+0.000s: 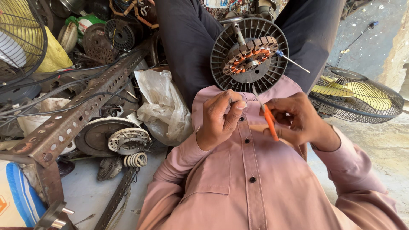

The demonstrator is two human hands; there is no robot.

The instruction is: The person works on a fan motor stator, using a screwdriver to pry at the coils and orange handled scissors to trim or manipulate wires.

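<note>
Close together, right hand clamped on orange-handled scissors, left hand pinched shut just below fan motor.

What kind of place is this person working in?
Probably a small fan repair workshop. A fan motor rests on the person's lap, caged fans stand nearby, and loose motor parts lie around a rusty perforated angle bar.

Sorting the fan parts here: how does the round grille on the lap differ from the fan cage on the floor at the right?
The round grille is dark grey, rests on the person's lap and carries a motor core with orange windings. The fan cage is wire mesh, lies on the floor and encloses yellow blades. The cage looks wider. Both are round with radiating ribs.
</note>
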